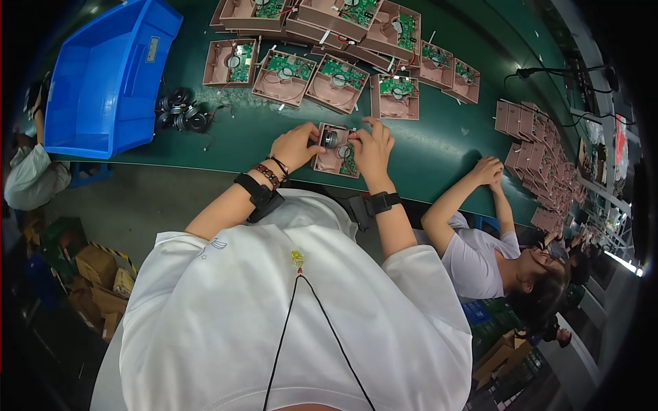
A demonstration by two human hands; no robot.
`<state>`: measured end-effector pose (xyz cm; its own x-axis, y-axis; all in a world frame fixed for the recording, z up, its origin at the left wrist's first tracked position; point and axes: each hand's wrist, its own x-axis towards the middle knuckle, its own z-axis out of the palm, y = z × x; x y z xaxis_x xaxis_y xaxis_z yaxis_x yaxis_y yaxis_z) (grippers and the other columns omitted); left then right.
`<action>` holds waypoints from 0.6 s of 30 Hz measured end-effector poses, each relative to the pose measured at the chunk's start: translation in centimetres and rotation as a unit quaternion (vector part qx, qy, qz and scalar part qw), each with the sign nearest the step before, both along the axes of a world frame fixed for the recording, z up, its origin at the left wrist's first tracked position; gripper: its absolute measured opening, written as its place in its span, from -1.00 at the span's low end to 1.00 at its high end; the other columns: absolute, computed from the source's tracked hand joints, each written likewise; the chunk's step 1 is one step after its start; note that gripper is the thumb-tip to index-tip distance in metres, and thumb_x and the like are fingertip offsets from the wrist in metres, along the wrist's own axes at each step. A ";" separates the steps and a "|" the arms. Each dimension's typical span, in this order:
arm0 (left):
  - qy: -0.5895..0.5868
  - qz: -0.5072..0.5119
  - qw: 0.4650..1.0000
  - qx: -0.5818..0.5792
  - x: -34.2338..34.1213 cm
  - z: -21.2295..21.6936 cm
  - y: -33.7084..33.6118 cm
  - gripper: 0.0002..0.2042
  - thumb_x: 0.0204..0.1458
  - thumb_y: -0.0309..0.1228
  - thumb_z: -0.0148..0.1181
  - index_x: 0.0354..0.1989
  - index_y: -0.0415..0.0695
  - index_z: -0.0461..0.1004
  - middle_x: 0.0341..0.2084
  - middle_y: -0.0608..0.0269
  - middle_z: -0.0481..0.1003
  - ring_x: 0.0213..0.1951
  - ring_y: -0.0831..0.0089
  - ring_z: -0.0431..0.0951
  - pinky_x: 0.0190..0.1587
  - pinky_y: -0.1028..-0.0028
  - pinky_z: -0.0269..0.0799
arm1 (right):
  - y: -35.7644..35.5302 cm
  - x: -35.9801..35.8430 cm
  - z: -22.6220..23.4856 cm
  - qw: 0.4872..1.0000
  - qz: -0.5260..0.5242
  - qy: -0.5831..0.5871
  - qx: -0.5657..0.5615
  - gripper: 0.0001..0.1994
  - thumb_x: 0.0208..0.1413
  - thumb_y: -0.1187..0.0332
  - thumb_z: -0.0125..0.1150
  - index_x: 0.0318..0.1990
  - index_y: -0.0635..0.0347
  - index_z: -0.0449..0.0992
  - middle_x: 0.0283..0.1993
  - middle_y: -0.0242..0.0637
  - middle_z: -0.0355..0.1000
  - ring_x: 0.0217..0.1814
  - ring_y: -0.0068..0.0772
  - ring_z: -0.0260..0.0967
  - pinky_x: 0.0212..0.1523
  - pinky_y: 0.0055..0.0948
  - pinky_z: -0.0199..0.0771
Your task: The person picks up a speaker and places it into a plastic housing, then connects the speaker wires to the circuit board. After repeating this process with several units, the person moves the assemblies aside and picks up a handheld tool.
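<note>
In the head view, the person's left hand (291, 147) is at the left side of a small open pink box (327, 163), which lies near the front edge of the green table (445, 140). Its thumb and index finger are slightly parted and bent against the box's left edge; whether they clamp the wall cannot be told. The right hand (373, 152) is at the opposite side, thumb and fingertips bent close together at the right rim, index finger raised; whether anything is pinched there cannot be told either. Inside the box, a round dark speaker (331, 140) sits in the upper part and a green circuit board (348, 165) at the lower right.

Beyond the hands, more open pink boxes (279, 89) with green boards stand in rows and piles. To the left, loose black speakers (182, 113) lie beside a large blue bin (140, 85). On the right, a co-worker (480, 267) in a pale shirt rests joined hands at the table, near stacked pink boxes (531, 154).
</note>
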<state>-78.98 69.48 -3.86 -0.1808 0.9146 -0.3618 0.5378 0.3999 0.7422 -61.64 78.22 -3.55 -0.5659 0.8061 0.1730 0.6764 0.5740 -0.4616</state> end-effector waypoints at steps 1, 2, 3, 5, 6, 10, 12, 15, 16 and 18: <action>-0.001 0.000 1.000 -0.002 -0.1 0.0 0.0 -0.64 -0.20 -0.23 0.29 -0.26 -0.12 0.36 -0.35 0.26 0.52 -0.40 0.32 0.54 -0.37 0.38 0.42 | 0.0 -0.1 0.0 1.000 -0.003 -0.012 -0.006 -0.87 -0.30 0.51 0.24 -0.52 0.07 0.47 -0.14 -0.36 0.23 -0.05 -0.24 0.13 -0.08 -0.27 0.02; -0.003 -0.002 1.000 -0.005 -0.1 -0.1 0.0 -0.64 -0.20 -0.22 0.30 -0.26 -0.12 0.36 -0.35 0.27 0.52 -0.40 0.33 0.54 -0.37 0.38 0.42 | -0.1 -0.1 0.0 1.000 -0.007 -0.024 -0.014 -0.87 -0.30 0.50 0.24 -0.52 0.06 0.47 -0.14 -0.35 0.23 -0.05 -0.24 0.13 -0.08 -0.27 0.02; -0.003 -0.004 1.000 -0.005 -0.1 -0.2 0.1 -0.64 -0.20 -0.22 0.30 -0.26 -0.12 0.36 -0.35 0.27 0.52 -0.40 0.33 0.54 -0.37 0.38 0.42 | -0.2 -0.1 0.1 0.999 -0.011 -0.037 -0.021 -0.88 -0.30 0.50 0.25 -0.52 0.06 0.47 -0.15 -0.35 0.22 -0.06 -0.24 0.12 -0.09 -0.27 0.01; -0.003 -0.002 1.000 -0.015 -0.2 -0.4 0.2 -0.63 -0.21 -0.23 0.31 -0.26 -0.11 0.36 -0.37 0.27 0.52 -0.40 0.33 0.54 -0.36 0.39 0.42 | 0.2 -0.5 0.1 0.998 -0.017 -0.056 -0.027 -0.88 -0.30 0.49 0.26 -0.53 0.06 0.46 -0.16 -0.34 0.21 -0.06 -0.23 0.12 -0.10 -0.26 0.01; -0.002 -0.002 1.000 -0.019 -0.2 -0.5 0.4 -0.63 -0.22 -0.23 0.31 -0.26 -0.11 0.37 -0.38 0.27 0.53 -0.39 0.33 0.54 -0.35 0.39 0.42 | 0.4 -0.8 0.1 0.997 -0.022 -0.074 -0.032 -0.87 -0.30 0.49 0.27 -0.53 0.07 0.46 -0.17 -0.34 0.20 -0.07 -0.23 0.11 -0.10 -0.26 0.00; -0.028 -0.024 0.997 -0.062 -1.1 -0.9 1.1 -0.61 -0.24 -0.23 0.33 -0.26 -0.11 0.37 -0.28 0.27 0.50 -0.39 0.34 0.53 -0.34 0.39 0.41 | 0.2 -0.8 -0.1 0.993 -0.038 -0.097 -0.055 -0.85 -0.30 0.46 0.28 -0.50 0.10 0.44 -0.17 -0.33 0.18 -0.06 -0.21 0.10 -0.12 -0.25 0.02; -0.002 -0.027 0.999 -0.045 -1.0 -0.3 1.0 -0.63 -0.23 -0.25 0.32 -0.26 -0.11 0.37 -0.25 0.26 0.48 -0.37 0.33 0.52 -0.33 0.39 0.41 | -0.1 -0.6 0.0 0.993 -0.045 -0.095 -0.059 -0.84 -0.29 0.46 0.28 -0.48 0.11 0.44 -0.17 -0.33 0.17 -0.06 -0.21 0.10 -0.13 -0.25 0.02; 0.054 -0.024 0.998 -0.002 -0.8 1.0 1.4 -0.66 -0.20 -0.29 0.30 -0.25 -0.12 0.37 -0.19 0.24 0.43 -0.33 0.30 0.49 -0.31 0.39 0.40 | -0.5 -0.3 0.4 0.995 -0.047 -0.069 -0.059 -0.84 -0.23 0.44 0.25 -0.42 0.10 0.43 -0.18 -0.31 0.20 -0.08 -0.21 0.13 -0.17 -0.29 0.06; 0.069 -0.027 0.996 0.052 -0.5 1.2 1.6 -0.67 -0.19 -0.31 0.27 -0.24 -0.10 0.37 -0.21 0.26 0.42 -0.28 0.28 0.47 -0.28 0.37 0.39 | -0.4 -0.4 0.6 0.995 -0.047 -0.064 -0.054 -0.84 -0.23 0.44 0.25 -0.42 0.10 0.43 -0.18 -0.31 0.20 -0.08 -0.21 0.13 -0.17 -0.29 0.06; 0.092 -0.037 0.984 0.151 0.5 1.6 1.5 -0.70 -0.16 -0.34 0.22 -0.21 -0.07 0.37 -0.23 0.30 0.39 -0.19 0.23 0.43 -0.22 0.33 0.36 | -1.1 -0.3 0.9 0.997 -0.065 -0.009 -0.033 -0.86 -0.19 0.43 0.23 -0.40 0.08 0.42 -0.24 -0.32 0.24 -0.14 -0.25 0.18 -0.20 -0.33 0.08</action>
<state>-78.48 70.94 -2.31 -0.1466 0.9884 -0.0389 0.6938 0.1307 0.7082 -61.94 77.15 -2.62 -0.4585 0.8821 0.1083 0.7514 0.4498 -0.4828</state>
